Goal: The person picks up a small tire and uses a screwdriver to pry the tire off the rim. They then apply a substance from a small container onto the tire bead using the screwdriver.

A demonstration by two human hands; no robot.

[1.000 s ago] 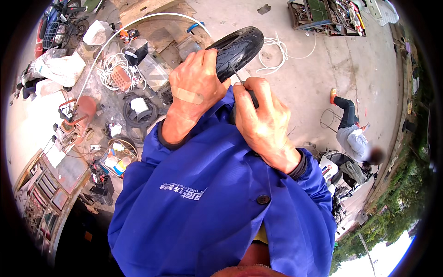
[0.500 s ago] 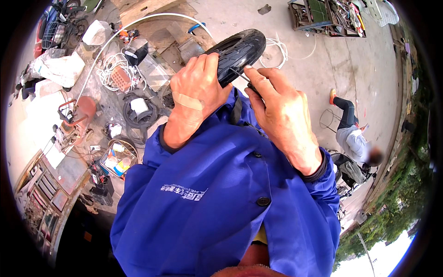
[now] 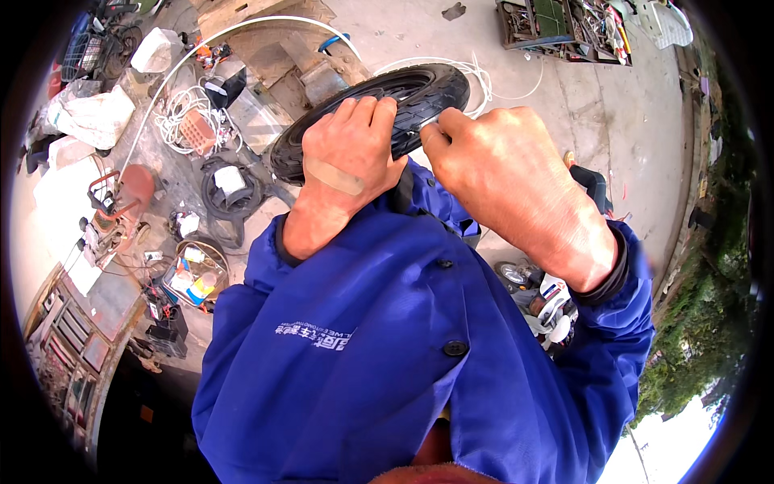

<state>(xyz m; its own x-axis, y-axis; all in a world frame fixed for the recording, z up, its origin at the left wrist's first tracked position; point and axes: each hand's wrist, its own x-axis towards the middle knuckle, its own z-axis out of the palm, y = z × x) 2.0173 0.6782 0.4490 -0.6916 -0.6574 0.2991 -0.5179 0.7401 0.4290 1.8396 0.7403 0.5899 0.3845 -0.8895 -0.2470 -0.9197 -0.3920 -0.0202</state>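
A black tire (image 3: 439, 85) is held in front of my chest, and part of its wheel shows inside. My left hand (image 3: 347, 145), with a plaster strip on its back, is closed over the tire's near side, fingers over the edge. Closed at the tire's tread is my right hand (image 3: 508, 161), its thumb and forefinger pinching a thin metal tool (image 3: 424, 126). Only a short bit of the tool's shaft shows. My fist hides its handle, and I cannot tell whether the tip has gone into the rubber.
A metal tray of tools (image 3: 556, 28) lies at the far right. White hose (image 3: 181, 113) is coiled at the left, near a dark inner tube (image 3: 234, 194) and a bucket of supplies (image 3: 196, 274). Wooden boards (image 3: 250, 20) lie ahead. Another person's leg (image 3: 592, 187) shows beyond my right arm.
My right hand has rolled over and its forearm swung outward, so the tool's dark handle no longer shows. More of the tire shows to the left of my left hand, which still grips it.
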